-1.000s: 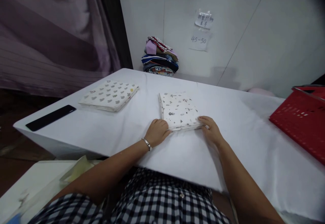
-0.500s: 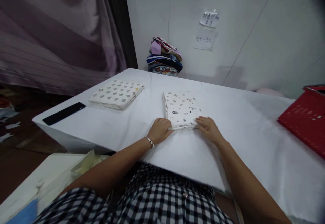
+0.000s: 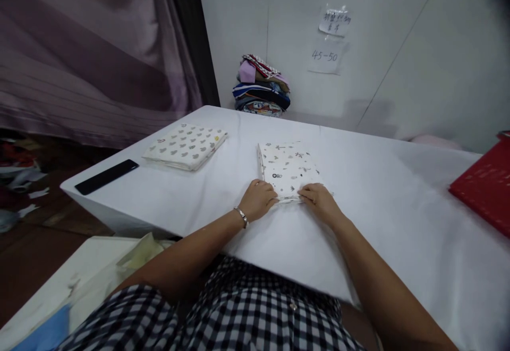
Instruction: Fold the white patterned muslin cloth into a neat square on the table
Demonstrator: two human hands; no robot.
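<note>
A folded white cloth (image 3: 287,168) with small dark prints lies flat on the white-covered table (image 3: 382,207) in front of me. My left hand (image 3: 258,199), with a silver bracelet at the wrist, pinches the near left corner of this cloth, thumb at the near edge. At the right part of the same near edge, my right hand (image 3: 319,200) has its fingers closed on the cloth layers. The edge shows a short stretch between both hands. Farther left lies a second folded cloth (image 3: 186,147), cream with grey prints, touched by neither hand.
A black phone-like slab (image 3: 107,177) lies at the table's left end. Against the wall rises a stack of folded fabrics (image 3: 262,88). A red object (image 3: 484,186) stands at the right. Two paper notes (image 3: 327,56) hang on the wall. A pale surface with a blue item (image 3: 43,332) is at lower left.
My right hand has moved left along the near edge, closer to my left hand, and its fingers have closed on the cloth. My left hand has shifted slightly right. The view has turned slightly left.
</note>
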